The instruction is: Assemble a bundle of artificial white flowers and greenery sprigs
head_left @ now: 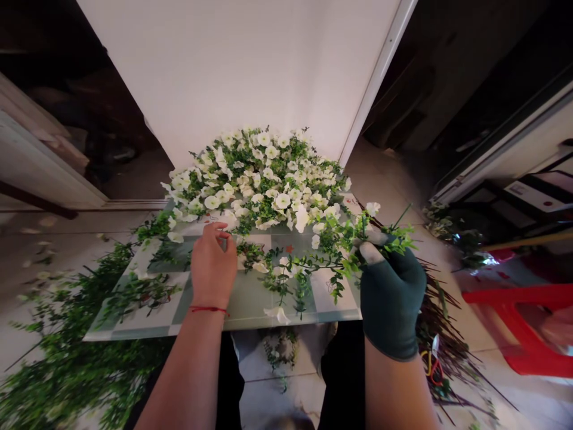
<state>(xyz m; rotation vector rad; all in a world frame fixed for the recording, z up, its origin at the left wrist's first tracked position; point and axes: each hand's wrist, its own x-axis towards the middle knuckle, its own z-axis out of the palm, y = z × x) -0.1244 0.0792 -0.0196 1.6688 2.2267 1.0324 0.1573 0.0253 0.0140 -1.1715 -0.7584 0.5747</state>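
My left hand, bare with a red string at the wrist, is over the left part of the checkered table, its fingers curled; whether anything sits between them is hidden. My right hand wears a dark green glove with pale fingertips. Its thumb and fingers are pinched on a green leafy stem at the table's right edge. A large heap of white flowers with green leaves covers the back of the table. Loose sprigs lie between my hands.
Green foliage is piled on the floor at left. At right are brown stems, scissors with red and yellow handles, and a red plastic stool. A white panel stands behind the table.
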